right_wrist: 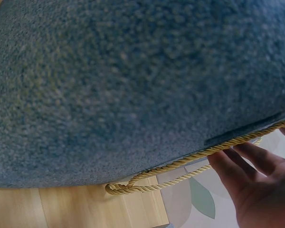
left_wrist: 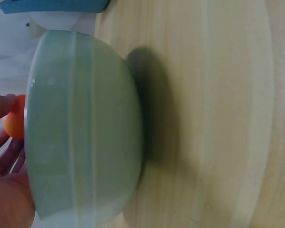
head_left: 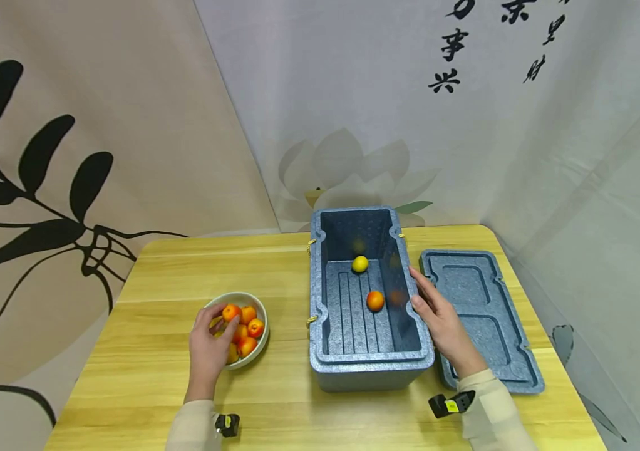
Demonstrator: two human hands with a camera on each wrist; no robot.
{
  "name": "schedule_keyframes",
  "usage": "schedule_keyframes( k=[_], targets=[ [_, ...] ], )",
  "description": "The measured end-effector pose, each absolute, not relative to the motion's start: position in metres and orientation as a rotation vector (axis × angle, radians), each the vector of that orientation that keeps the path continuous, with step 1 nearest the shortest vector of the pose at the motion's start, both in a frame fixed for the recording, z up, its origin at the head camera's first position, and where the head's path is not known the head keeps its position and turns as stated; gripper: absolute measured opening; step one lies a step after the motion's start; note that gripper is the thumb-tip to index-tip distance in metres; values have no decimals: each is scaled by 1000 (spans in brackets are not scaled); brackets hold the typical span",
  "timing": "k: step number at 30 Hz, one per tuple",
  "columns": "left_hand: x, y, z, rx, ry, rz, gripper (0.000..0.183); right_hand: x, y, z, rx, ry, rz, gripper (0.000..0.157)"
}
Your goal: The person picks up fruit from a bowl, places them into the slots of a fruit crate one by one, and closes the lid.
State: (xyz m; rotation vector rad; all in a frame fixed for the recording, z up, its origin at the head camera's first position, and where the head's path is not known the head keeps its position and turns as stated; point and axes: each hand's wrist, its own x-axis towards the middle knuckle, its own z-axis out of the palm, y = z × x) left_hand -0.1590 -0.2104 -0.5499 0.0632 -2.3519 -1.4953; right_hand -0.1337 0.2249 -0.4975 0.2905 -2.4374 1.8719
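Note:
My left hand [head_left: 209,354] reaches over the pale green bowl [head_left: 264,341] and pinches a small orange [head_left: 232,312] between thumb and fingers. The left wrist view shows that orange [left_wrist: 14,121] beside the bowl's rim. Several other orange and yellow fruits [head_left: 248,346] lie in the bowl, some hidden by the hand. My right hand [head_left: 452,332] rests on the right side of a speckled blue-grey foam box [head_left: 373,362], its fingers mostly straight. Inside the box are a yellow fruit [head_left: 360,264] and an orange fruit [head_left: 375,301], set apart from each other.
The box's lid [head_left: 469,307] lies on the wooden table [head_left: 145,313] at the right of the box. A twisted yellow rope [right_wrist: 194,156] runs along the box's side by the right hand. Behind the table hangs a printed cloth [head_left: 354,94].

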Motion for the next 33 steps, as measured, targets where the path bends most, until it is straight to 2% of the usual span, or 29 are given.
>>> schedule_keyframes(
  k=[7, 17, 27, 33],
  targets=[
    [-162, -204, -537, 37, -2323, -1523, 35, -134, 224, -497, 290, -2428, 1878, 52],
    [-157, -183, -494, -9, -2258, -1590, 35, -135, 222, -496, 292, -2425, 1880, 51],
    [-172, -172, -484, -131, -2242, -1608, 34, -134, 223, -497, 295, -2437, 1866, 52],
    [-198, -164, -495, -153, -2164, -1717, 34, -135, 225, -497, 305, -2445, 1863, 52]
  ],
)
